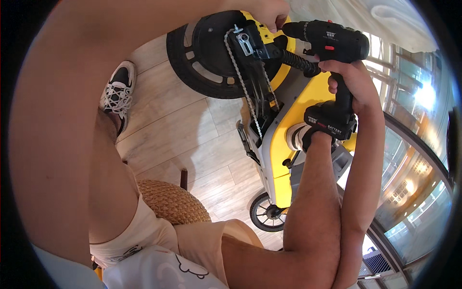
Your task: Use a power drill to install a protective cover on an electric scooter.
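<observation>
Right hand [350, 79] clenches your drill [332, 41] | bit lies 9 o'clock toward wheel hub [245, 41] | left hand [269, 12] pinches yellow frame [276, 36] at 12.

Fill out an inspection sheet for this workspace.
Surface: pale wood plank floor.
Job's things: black cordless drill with flexible shaft aimed at the yellow bike by its rear wheel; chain exposed.
Clutter: woven stool.
Grippers: right hand grips the drill handle; left hand rests on the bike above the wheel hub.
Cables: nothing seen.
Surroundings: sneaker on the floor; glass railing at right.
</observation>
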Tool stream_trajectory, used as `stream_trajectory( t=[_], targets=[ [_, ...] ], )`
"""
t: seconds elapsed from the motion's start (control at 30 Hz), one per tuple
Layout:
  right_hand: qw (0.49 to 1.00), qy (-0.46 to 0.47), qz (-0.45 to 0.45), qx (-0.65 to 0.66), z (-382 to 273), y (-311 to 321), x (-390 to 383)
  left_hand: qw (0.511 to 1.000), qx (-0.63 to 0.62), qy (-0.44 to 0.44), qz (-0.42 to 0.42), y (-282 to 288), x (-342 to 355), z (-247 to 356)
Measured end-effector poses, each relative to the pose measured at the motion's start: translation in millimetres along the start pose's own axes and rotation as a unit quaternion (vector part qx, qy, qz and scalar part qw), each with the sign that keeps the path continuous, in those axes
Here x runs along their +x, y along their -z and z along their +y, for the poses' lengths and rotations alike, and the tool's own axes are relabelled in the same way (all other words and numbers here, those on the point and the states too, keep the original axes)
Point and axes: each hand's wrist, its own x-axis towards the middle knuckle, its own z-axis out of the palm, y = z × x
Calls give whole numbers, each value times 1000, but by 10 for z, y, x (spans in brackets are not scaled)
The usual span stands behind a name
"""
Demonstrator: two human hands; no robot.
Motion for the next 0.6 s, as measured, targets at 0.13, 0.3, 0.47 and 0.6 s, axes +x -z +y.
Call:
stream_trajectory(
  t=[0.13, 0.3, 0.47, 0.6],
  targets=[
    [1000, -21, 4, 16, 68, 7, 10, 997, -39, 45, -40, -52, 38, -35],
    [996, -47, 1, 79, 236, 126, -15, 992, -96, 68, -46, -91, 66, -108],
    [956, -30, -48, 286, 411, 150, -82, 988, -147, 21, -33, 458, -207, -158],
    [915, 20, -43, 401, 499, 141, -151, 998, -9, 60, 22, 1115, -912, -319]
  ],
)
